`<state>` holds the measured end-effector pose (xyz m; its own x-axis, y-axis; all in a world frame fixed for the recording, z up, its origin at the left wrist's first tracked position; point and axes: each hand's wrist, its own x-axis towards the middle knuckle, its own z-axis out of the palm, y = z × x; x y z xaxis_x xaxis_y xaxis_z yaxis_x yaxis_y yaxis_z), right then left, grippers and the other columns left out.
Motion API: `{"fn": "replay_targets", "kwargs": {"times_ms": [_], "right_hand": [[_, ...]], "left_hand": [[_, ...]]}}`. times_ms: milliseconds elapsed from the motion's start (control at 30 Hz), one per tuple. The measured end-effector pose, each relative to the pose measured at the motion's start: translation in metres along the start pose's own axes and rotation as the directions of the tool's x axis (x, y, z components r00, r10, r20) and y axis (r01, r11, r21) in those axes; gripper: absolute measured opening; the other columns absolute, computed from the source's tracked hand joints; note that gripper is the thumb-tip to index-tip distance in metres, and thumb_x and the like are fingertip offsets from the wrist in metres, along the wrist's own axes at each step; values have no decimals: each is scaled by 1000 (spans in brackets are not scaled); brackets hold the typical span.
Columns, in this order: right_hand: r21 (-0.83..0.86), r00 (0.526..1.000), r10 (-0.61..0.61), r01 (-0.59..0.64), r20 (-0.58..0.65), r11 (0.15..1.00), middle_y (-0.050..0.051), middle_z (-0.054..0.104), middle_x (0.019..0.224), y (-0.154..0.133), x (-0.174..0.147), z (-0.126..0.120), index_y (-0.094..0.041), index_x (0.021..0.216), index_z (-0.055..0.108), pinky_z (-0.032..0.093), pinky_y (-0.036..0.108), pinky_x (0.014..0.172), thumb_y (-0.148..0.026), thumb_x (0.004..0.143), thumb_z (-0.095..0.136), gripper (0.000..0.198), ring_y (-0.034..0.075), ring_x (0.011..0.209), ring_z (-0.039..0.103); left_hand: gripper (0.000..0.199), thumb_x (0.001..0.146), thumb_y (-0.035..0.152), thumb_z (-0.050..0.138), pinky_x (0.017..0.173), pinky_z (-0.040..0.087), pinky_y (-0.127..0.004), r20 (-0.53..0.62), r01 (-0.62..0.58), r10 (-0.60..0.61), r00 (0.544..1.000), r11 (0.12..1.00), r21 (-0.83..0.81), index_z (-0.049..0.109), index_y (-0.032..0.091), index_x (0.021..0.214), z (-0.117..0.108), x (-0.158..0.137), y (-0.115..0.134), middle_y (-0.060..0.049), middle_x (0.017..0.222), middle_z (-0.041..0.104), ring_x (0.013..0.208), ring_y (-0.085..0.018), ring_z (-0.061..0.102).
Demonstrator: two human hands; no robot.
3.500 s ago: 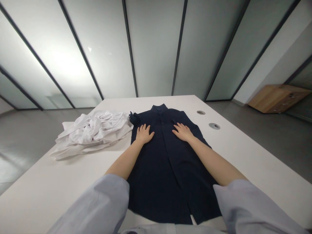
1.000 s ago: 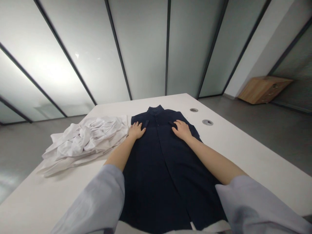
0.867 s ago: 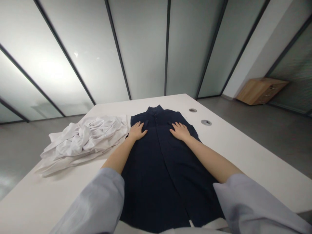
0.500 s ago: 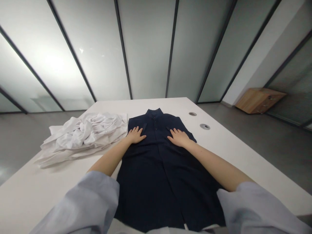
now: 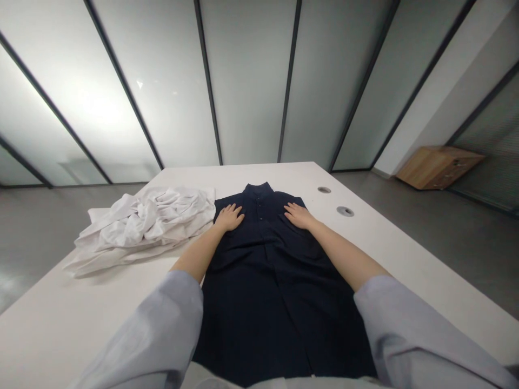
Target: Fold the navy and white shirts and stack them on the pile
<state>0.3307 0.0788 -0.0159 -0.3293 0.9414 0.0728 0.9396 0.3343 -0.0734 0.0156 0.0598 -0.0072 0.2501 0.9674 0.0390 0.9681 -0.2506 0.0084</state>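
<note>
A dark navy sleeveless garment (image 5: 270,281) with a stand collar and a buttoned front lies face up and spread out, collar at the far end. My left hand (image 5: 230,217) rests flat on its upper left chest, fingers apart. On the upper right chest lies my right hand (image 5: 299,215), also flat with its fingers spread. Neither hand grips the cloth. The garment's lower end reaches the near side, close to my body.
A heap of crumpled white cloth (image 5: 150,221) lies left of the garment on the white table (image 5: 405,275). Two round cable holes, a far one (image 5: 324,189) and a nearer one (image 5: 345,211), sit at right. Beyond stands a wooden cabinet (image 5: 436,166) by frosted glass panels (image 5: 247,81).
Both hands have slid a little farther up the chest, toward the collar. The dark strips that showed beside the fingers are now out of sight. The view has shifted slightly.
</note>
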Motion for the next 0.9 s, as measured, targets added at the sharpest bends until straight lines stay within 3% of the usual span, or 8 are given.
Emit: {"fn": "replay_targets", "kwargs": {"times_ms": [167,300,400,467,567,700,800,900], "right_hand": [[-5,991,111,-111,69,994,11,30,157,-15,-15,10,-16,149,36,23,44,115,-45,97,24,61,28,144,26],[-40,985,158,-156,75,987,15,31,156,-36,-35,6,-14,148,35,24,48,112,-44,97,22,61,31,143,27],[-97,987,125,-116,96,989,20,46,145,-50,-45,-5,-13,138,50,32,50,105,-44,96,29,57,35,133,42],[-125,989,88,-73,121,989,19,60,130,-53,-43,-17,-15,124,63,37,49,100,-42,94,36,48,35,121,53],[-80,996,55,-50,70,996,14,67,120,-45,-24,-36,-19,112,70,42,42,96,-31,93,39,38,30,112,60],[126,995,104,-101,-12,987,10,65,126,-26,15,-46,-18,117,68,41,30,98,-20,91,42,37,22,117,58],[204,973,230,-223,-7,953,13,61,131,-20,37,-39,-12,124,64,40,28,100,-18,90,45,40,22,121,56],[206,968,250,-244,-2,948,14,64,127,-22,50,-28,-12,122,65,44,29,95,-17,87,49,39,23,117,59]], "left_hand": [[62,97,50,21,115,22,-47,83,39,-38,996,999,-13,31,19,150,4,-10,6,-11,158,25,145,-30,23],[61,97,48,22,114,23,-50,87,80,-79,993,997,-6,32,18,150,0,-31,26,-12,158,25,145,-31,23],[61,95,50,29,109,31,-52,91,84,-84,992,996,6,39,18,145,-9,-43,41,-15,154,33,141,-34,31],[57,92,53,35,101,41,-50,126,73,-72,989,997,-3,51,19,135,-20,-42,45,-16,145,47,131,-35,45],[45,93,46,37,92,48,-42,57,89,-86,995,995,-44,63,21,119,-39,-24,41,-13,124,64,113,-30,60],[37,92,31,40,95,47,-36,-109,162,-178,978,976,-149,63,20,118,-44,18,24,-12,124,64,115,-26,60],[42,87,27,49,100,43,-31,-38,193,-215,976,931,-308,56,19,128,-34,45,17,-11,131,61,121,-23,56],[53,81,24,57,97,45,-28,36,247,-253,967,884,-397,50,18,133,-23,62,16,-11,128,63,119,-23,58]]}}
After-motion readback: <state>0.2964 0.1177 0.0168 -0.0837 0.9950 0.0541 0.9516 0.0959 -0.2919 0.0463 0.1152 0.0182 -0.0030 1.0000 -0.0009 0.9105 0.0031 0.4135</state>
